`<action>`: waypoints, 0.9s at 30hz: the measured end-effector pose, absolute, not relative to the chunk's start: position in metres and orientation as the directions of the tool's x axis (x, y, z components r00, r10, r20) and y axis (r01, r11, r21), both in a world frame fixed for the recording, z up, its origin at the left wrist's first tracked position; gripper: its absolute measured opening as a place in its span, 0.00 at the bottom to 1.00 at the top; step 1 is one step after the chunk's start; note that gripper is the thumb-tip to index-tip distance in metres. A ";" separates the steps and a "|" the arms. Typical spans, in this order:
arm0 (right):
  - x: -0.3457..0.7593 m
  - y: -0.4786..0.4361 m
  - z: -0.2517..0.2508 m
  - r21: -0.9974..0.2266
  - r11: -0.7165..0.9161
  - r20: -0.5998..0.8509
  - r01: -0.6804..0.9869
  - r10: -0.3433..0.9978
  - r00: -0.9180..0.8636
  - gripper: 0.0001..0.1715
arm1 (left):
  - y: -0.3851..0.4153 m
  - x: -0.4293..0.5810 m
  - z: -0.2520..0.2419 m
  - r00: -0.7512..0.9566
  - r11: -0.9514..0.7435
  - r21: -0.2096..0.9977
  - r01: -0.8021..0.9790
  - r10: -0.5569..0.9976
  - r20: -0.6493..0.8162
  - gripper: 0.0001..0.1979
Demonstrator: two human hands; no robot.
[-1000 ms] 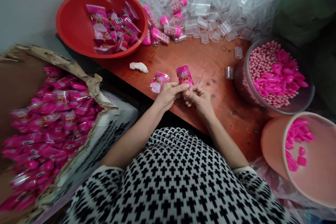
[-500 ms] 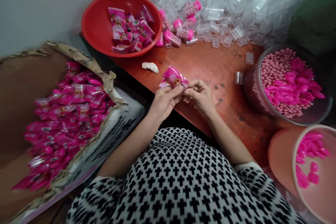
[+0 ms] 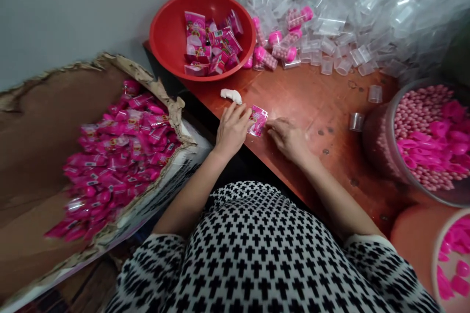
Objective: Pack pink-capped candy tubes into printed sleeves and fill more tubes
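A small pink printed packet [image 3: 259, 120] lies flat on the orange-brown table near its front edge. My left hand [image 3: 233, 128] rests at the packet's left side, fingers stretched out, the fingertips touching or just overlapping its edge. On the other side, my right hand [image 3: 288, 139] is loosely curled with its fingertips close to the packet's right edge. A gap shows between its thumb and fingers, and I see nothing held there. Just beyond my left fingertips sits a crumpled white piece [image 3: 231, 95] whose kind I cannot make out.
A red bowl [image 3: 165, 54] holds similar packets. The torn cardboard box [image 3: 33, 156] at left contains many pink pieces. Clear plastic tubes [image 3: 326, 64] and bead-filled tubes [image 3: 284, 53] lie behind. At right stand a bead tub [image 3: 378, 142] and a peach bucket [image 3: 411, 244] with pink pieces.
Both hands held the packet between them before; now it lies on the table and the hands have moved apart. The whole view has shifted, so surroundings appear further right.
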State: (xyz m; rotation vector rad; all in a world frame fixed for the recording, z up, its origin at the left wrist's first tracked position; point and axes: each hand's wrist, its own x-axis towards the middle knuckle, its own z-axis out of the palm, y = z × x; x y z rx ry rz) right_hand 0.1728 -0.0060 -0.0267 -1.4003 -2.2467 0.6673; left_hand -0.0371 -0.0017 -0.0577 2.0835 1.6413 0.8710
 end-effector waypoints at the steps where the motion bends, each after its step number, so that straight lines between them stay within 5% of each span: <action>1: 0.168 -0.007 -0.030 -0.526 0.430 0.074 0.734 0.883 -0.464 0.18 | 0.002 -0.035 -0.061 0.164 -0.267 0.569 0.778 0.960 0.227 0.17; 5: 0.158 0.002 -0.043 -0.441 0.510 0.041 0.739 0.833 -0.551 0.25 | 0.004 -0.035 -0.071 0.082 -0.205 0.553 0.807 0.968 0.238 0.13; 10: 0.164 0.028 -0.037 -0.630 0.499 0.043 0.595 0.787 -0.615 0.21 | -0.001 -0.031 -0.079 -0.102 -0.152 0.707 0.691 0.947 0.305 0.08; 14: 0.157 0.033 -0.026 -0.897 0.201 0.053 0.395 0.933 -0.355 0.15 | -0.005 -0.023 -0.064 -0.213 -0.209 0.827 0.522 0.907 0.363 0.10; 17: 0.140 0.034 -0.023 -0.997 -0.047 -0.057 0.064 0.983 -0.172 0.25 | -0.008 -0.020 -0.044 -0.214 -0.224 0.889 0.400 0.920 0.328 0.09; 22: 0.125 0.046 -0.014 -0.951 -0.224 -0.185 -0.212 0.965 -0.188 0.29 | -0.007 -0.019 -0.025 -0.275 0.008 0.995 -0.096 0.961 -0.034 0.22; 24: 0.127 0.049 -0.009 -0.954 -0.239 -0.192 -0.179 0.950 -0.245 0.28 | -0.004 -0.019 -0.022 -0.156 0.196 0.917 -0.348 0.952 -0.263 0.24; 27: 0.133 0.052 -0.005 -0.977 -0.210 -0.188 -0.035 0.928 -0.321 0.26 | 0.001 -0.018 -0.016 -0.005 0.377 0.786 -0.491 0.900 -0.435 0.25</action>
